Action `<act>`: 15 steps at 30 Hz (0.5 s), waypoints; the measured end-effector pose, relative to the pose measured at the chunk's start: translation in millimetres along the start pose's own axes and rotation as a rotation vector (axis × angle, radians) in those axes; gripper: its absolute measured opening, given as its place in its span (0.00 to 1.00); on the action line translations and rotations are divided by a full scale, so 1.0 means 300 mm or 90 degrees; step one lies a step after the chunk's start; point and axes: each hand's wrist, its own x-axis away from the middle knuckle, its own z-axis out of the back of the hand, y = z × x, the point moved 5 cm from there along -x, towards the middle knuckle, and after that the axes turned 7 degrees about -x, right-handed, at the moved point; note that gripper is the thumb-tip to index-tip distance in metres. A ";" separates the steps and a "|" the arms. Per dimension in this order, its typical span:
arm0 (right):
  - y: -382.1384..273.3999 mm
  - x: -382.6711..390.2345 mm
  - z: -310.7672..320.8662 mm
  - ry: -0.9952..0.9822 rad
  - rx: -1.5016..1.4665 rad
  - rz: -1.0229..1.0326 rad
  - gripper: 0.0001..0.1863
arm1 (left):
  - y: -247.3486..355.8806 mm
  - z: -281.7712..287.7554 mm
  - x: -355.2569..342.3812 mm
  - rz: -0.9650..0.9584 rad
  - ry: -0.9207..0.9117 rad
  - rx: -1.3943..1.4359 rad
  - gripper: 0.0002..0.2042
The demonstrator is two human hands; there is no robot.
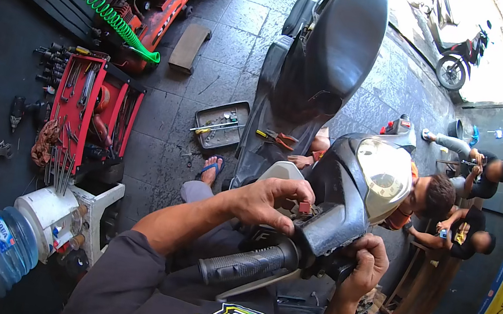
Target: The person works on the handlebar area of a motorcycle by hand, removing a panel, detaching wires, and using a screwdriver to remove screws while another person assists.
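A motor scooter stands before me, its dark handlebar cover [336, 228] and round instrument panel [387, 178] close to my hands. My left hand [270, 203] is bent over the near side of the cover, with a small reddish block [304, 207] at its fingertips. Curled fingers of my right hand [366, 266] press on the other edge of the cover, beside the lever; the fingertips are partly hidden. A black ribbed handlebar grip [247, 263] sticks out below my left hand.
Pliers [281, 139] lie on the scooter's footboard, near a parts tray [220, 124] on the floor. A red tool cart [97, 104] and compressor [161, 22] stand left. A person [438, 195] crouches behind the handlebar; two others [486, 168] sit farther right.
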 end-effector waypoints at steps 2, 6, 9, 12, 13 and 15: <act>0.000 -0.004 0.008 -0.003 -0.013 0.002 0.08 | 0.003 0.000 -0.027 0.006 -0.057 -0.008 0.27; 0.009 -0.015 0.024 0.004 -0.017 0.005 0.08 | 0.039 0.013 -0.046 0.028 -0.098 -0.098 0.27; 0.007 -0.016 0.017 0.020 -0.024 -0.004 0.08 | 0.068 0.017 -0.043 0.029 -0.095 -0.144 0.26; 0.006 -0.006 0.027 0.030 -0.032 -0.016 0.08 | 0.108 -0.011 -0.042 0.026 -0.084 -0.219 0.26; 0.005 -0.006 0.024 0.030 -0.033 -0.014 0.08 | 0.122 -0.016 -0.042 0.002 -0.084 -0.263 0.26; 0.005 -0.005 0.019 0.032 -0.033 -0.011 0.07 | 0.147 -0.023 -0.044 -0.045 -0.086 -0.347 0.27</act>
